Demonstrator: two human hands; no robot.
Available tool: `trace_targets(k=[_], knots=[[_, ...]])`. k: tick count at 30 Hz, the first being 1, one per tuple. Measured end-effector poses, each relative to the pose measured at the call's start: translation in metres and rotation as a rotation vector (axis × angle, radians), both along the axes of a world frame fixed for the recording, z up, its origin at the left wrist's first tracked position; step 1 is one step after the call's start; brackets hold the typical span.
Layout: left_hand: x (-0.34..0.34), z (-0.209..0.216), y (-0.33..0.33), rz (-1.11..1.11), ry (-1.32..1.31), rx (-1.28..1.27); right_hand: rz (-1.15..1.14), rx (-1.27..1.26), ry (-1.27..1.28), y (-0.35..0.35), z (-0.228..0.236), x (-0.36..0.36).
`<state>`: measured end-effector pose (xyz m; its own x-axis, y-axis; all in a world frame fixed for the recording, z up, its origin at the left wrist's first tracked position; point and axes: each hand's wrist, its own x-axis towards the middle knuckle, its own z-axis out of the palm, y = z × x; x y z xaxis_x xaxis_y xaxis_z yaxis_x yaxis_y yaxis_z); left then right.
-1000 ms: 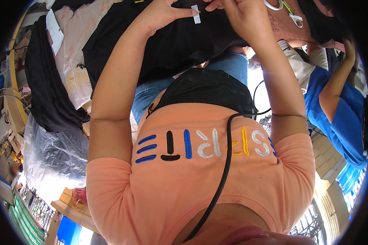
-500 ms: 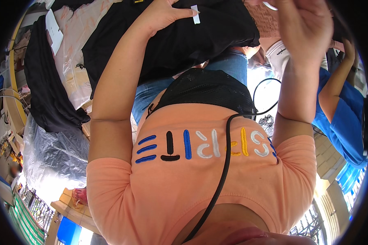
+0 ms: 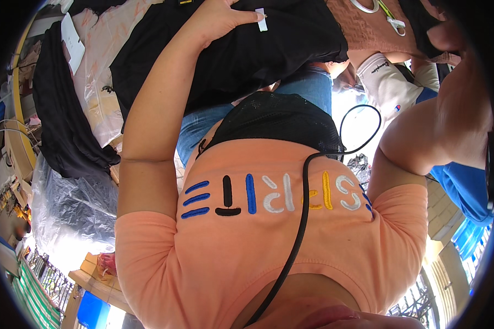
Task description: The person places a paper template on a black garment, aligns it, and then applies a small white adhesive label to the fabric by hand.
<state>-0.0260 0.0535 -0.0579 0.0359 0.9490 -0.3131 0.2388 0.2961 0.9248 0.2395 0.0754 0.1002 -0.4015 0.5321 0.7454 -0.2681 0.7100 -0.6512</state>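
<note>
our left hand (image 3: 218, 23) is touching a flat, narrow white label (image 3: 262, 20)
our thumb is standing apart from the fingers, its tip meeting the label on wrinkled black cloth (image 3: 280, 46); our right hand (image 3: 466, 90) is showing blurred at far right, its finger spread something we cannot tell.

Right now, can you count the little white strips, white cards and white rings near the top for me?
White strip, at the thumb of the left hand, on the black cloth: 1
White card, over on the left: 1
White ring, on the brown cloth, partly out of view: 1
Total: 3
</note>
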Motion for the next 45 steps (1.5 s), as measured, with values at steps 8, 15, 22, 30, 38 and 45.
trace_targets(k=[8, 15, 22, 30, 38, 45], knots=[[-0.006, -0.002, -0.004, -0.017, -0.193, -0.060, 0.047, -0.520, -0.207, 0.005, -0.127, -0.026], [-0.008, -0.004, -0.002, -0.059, -0.166, -0.058, -0.170, -0.511, -0.454, 0.012, -0.190, -0.026], [-0.006, 0.003, -0.004, -0.037, -0.153, -0.086, -0.212, -0.607, -0.442, 0.005, -0.175, -0.034], [-0.008, 0.000, -0.003, -0.043, -0.205, -0.090, -0.222, -0.590, -0.480, 0.005, -0.171, -0.033], [-0.009, -0.002, -0.002, -0.041, -0.234, -0.088, -0.205, -0.612, -0.470, 0.005, -0.169, -0.033], [-0.008, 0.001, -0.002, -0.037, -0.203, -0.102, -0.212, -0.595, -0.483, 0.006, -0.171, -0.033]])
